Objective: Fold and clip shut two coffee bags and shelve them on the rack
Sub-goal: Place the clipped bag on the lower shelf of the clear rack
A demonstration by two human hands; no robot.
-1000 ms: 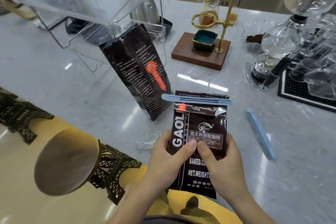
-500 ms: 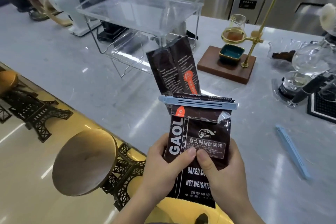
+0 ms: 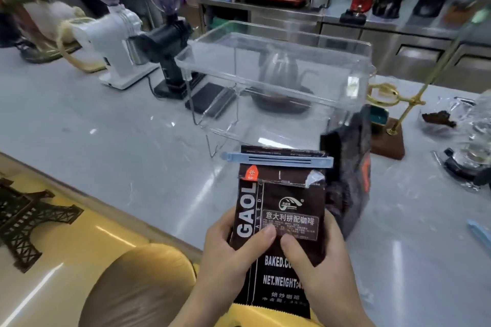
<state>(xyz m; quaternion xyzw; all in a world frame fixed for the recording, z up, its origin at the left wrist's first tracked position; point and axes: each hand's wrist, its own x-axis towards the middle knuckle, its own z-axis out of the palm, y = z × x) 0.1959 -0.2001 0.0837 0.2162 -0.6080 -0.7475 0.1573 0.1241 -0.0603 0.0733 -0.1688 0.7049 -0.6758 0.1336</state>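
Observation:
Both hands hold a dark brown coffee bag (image 3: pixel 287 194) upright over the counter's near edge. My left hand (image 3: pixel 231 244) grips its left side, my right hand (image 3: pixel 316 255) its right side, thumbs on the front. A light blue clip (image 3: pixel 279 161) is clamped across its folded top. The second coffee bag (image 3: pixel 350 167) stands on the counter just behind and to the right, with its top unclipped. A clear acrylic rack (image 3: pixel 276 61) stands behind both bags. Another blue clip (image 3: pixel 481 233) lies on the counter at the right edge.
A white grinder (image 3: pixel 117 42) and a black grinder (image 3: pixel 172 45) stand at the back left. A kettle (image 3: pixel 281 71) sits behind the rack. A brass stand on a wooden base (image 3: pixel 390 138) and glassware (image 3: pixel 473 141) are at the right. A round stool (image 3: pixel 140 289) is below the counter.
The view has swung up and left, so the rack now lies straight ahead. Both hands have carried the clipped bag a little toward the rack, with the grip unchanged.

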